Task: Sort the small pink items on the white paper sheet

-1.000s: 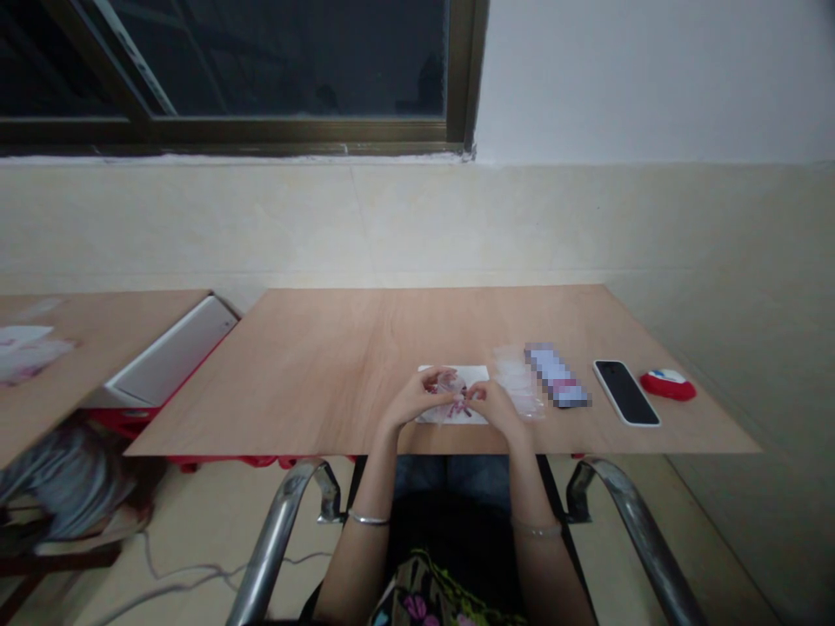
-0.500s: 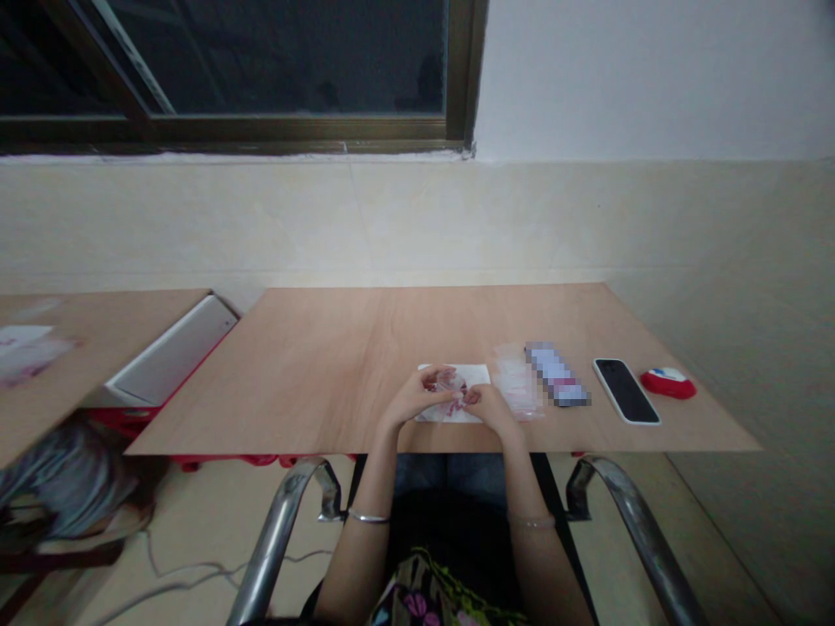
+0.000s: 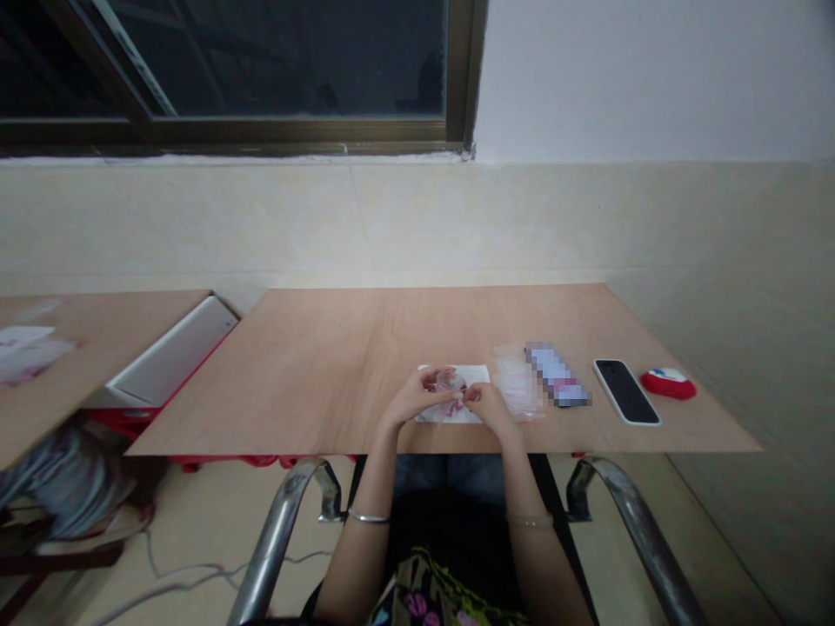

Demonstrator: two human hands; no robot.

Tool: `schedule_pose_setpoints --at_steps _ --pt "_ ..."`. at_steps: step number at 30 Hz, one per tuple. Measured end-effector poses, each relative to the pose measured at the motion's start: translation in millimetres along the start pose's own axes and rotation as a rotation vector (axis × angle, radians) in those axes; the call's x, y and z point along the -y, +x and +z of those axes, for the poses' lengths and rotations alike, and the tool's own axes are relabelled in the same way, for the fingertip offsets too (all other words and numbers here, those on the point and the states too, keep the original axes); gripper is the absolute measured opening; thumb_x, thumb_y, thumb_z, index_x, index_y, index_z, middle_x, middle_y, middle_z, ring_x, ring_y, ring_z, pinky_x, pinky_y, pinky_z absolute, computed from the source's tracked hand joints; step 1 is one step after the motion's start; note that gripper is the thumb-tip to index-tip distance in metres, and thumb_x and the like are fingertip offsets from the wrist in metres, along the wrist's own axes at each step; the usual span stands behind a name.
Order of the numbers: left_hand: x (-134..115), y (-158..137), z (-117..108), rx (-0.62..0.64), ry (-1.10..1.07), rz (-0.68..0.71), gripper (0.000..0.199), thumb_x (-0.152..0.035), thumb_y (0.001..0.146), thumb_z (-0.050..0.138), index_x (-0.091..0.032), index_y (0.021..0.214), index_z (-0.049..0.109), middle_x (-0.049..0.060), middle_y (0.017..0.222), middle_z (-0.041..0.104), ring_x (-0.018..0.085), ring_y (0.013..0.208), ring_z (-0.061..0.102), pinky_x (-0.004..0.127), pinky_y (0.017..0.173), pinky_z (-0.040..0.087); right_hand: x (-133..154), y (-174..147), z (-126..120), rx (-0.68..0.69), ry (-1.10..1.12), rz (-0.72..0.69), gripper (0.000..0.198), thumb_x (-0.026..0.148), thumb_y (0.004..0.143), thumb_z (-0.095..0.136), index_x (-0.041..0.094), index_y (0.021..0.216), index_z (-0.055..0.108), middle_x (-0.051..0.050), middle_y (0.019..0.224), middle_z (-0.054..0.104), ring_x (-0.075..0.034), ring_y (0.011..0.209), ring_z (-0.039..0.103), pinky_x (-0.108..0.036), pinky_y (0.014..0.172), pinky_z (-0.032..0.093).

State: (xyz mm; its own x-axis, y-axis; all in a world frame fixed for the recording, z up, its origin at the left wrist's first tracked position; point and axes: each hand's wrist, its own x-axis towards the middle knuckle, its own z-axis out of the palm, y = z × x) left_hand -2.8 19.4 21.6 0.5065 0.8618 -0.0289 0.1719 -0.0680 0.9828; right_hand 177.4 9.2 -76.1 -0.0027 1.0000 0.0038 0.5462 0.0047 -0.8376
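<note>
Both hands meet over a white sheet (image 3: pixel 478 374) near the table's front edge. Between them is a small clear plastic piece (image 3: pixel 449 381), which looks like a bag, with dark red bits or print. My left hand (image 3: pixel 412 402) curls around its left side, thumb reaching across toward the right. With fingertips pinched together, my right hand (image 3: pixel 490 406) grips its right side. The fingers hide part of it, and its contents are too small to make out. Just right of my right hand lies a spread of clear plastic bags (image 3: pixel 518 387).
Farther right on the wooden table (image 3: pixel 326 348) are a blurred-out phone-like thing (image 3: pixel 557 376), a dark-screened phone (image 3: pixel 626 391) and a red-and-white object (image 3: pixel 669 383). Metal chair arms (image 3: pixel 280 530) flank me. At left, another table (image 3: pixel 130 326) holds papers, with a person's clothed part below.
</note>
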Motion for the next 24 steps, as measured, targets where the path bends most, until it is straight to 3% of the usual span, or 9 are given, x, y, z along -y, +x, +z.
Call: schedule_pose_setpoints --at_steps 8,15,20,24 --pt "2.5 0.4 -1.3 0.019 0.003 0.02 0.048 -0.031 0.065 0.073 -0.014 0.108 0.06 0.011 0.105 0.063 0.02 0.096 0.057 0.035 0.085 0.043 6.6 -1.9 -6.9 -0.077 0.005 0.013 0.011 0.011 0.068 0.056 0.015 0.073 0.064 -0.005 0.072 0.067 -0.015 0.067 0.06 -0.023 0.061 0.043" --pt "0.2 -0.2 0.8 0.005 -0.024 -0.009 0.048 -0.026 0.059 0.077 -0.013 0.103 0.062 0.01 0.103 0.063 0.02 0.093 0.058 0.036 0.085 0.044 61.3 -14.8 -38.5 -0.314 0.253 -0.112 0.017 0.028 0.073 0.058 0.015 0.081 0.063 -0.006 0.079 0.066 -0.016 0.068 0.059 -0.025 0.059 0.044" --pt "2.7 1.4 1.3 0.074 -0.042 0.013 0.049 -0.025 0.062 0.075 -0.015 0.107 0.061 0.009 0.105 0.063 0.018 0.091 0.057 0.034 0.085 0.044 96.8 -28.4 -48.8 -0.24 0.275 -0.183 0.018 0.033 0.073 0.06 0.017 0.079 0.065 -0.003 0.077 0.067 -0.015 0.069 0.059 -0.024 0.056 0.04" --pt "3.0 0.6 -0.1 0.083 -0.035 0.026 0.049 -0.026 0.063 0.074 -0.015 0.109 0.06 0.009 0.105 0.062 0.018 0.09 0.057 0.033 0.083 0.044 98.9 -29.5 -46.4 -0.152 0.295 -0.213 0.019 0.033 0.075 0.057 0.018 0.082 0.067 -0.004 0.08 0.068 -0.015 0.071 0.059 -0.025 0.059 0.042"
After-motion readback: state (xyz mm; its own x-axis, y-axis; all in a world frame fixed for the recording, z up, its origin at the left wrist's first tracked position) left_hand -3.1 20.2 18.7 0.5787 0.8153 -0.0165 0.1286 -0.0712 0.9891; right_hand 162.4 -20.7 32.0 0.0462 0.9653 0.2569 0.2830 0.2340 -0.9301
